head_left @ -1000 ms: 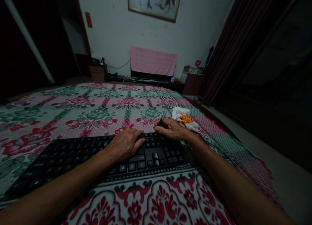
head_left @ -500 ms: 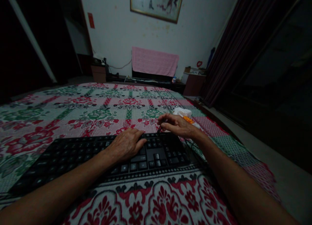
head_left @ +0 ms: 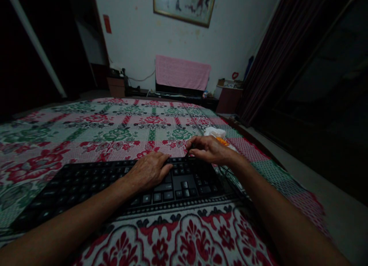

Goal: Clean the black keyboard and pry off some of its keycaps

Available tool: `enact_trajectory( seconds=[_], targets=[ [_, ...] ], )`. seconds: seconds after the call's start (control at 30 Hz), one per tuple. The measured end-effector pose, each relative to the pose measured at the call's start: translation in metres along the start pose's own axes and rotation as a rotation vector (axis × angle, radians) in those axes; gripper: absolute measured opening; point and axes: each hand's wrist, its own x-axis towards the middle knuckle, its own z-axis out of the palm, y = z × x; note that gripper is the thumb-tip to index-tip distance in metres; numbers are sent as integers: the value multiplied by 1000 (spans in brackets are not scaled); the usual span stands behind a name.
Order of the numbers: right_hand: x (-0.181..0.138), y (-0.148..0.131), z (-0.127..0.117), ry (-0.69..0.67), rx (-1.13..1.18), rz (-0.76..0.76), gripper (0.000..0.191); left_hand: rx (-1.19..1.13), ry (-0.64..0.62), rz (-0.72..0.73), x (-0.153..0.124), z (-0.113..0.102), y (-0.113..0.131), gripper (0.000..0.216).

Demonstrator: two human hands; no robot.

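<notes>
A black keyboard [head_left: 97, 181] lies across the patterned bedspread in front of me, slightly askew. My left hand [head_left: 151, 168] rests flat over its middle keys, fingers stretched to the right near the far edge and thumb apart. At the far edge, above the number keys, my right hand [head_left: 208, 149] is closed in a pinch. Between its thumb and fingers is a thin dark stick-like thing [head_left: 187, 154], its lower end at the keyboard's top edge. Its kind is too dark to make out. A dark cable [head_left: 230, 177] lies beneath my right wrist.
Just beyond my right hand lie a white crumpled bag [head_left: 214, 132] and something orange [head_left: 222, 141]. The floral bedspread [head_left: 152, 120] spreads ahead, its edge dropping off on the right. A pink cloth [head_left: 182, 72] covers a screen by the wall. Dark curtains [head_left: 267, 55] hang at right.
My right hand has shifted very slightly, the fingers and thumb tilting a little lower with the thin dark thing. My left hand and the keyboard stay put.
</notes>
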Motion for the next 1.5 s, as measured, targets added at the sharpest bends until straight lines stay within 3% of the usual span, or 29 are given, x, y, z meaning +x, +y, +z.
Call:
enact_trajectory(
  seconds=[0.37, 0.6, 0.73, 0.97, 1.13, 1.27, 1.5],
  targets=[
    [1, -4, 2, 9, -98, -31, 18, 16, 2, 11, -1, 1, 0, 34],
    [5, 20, 6, 129, 489, 221, 24, 7, -3, 19, -1, 1, -1, 37],
    [2, 26, 4, 178, 615, 325, 28, 18, -3, 19, 0, 1, -1, 36],
    [24, 46, 3, 431, 499, 314, 15, 20, 3, 9, -1, 1, 0, 36],
    [42, 70, 10, 605, 525, 358, 17, 14, 16, 6, -1, 2, 0, 38],
    [41, 78, 18, 597, 653, 323, 21, 1, 7, 5, -1, 2, 0, 38],
    [37, 87, 25, 523, 635, 378, 19, -104, -76, -36, 1, -2, -6, 43]
  ],
)
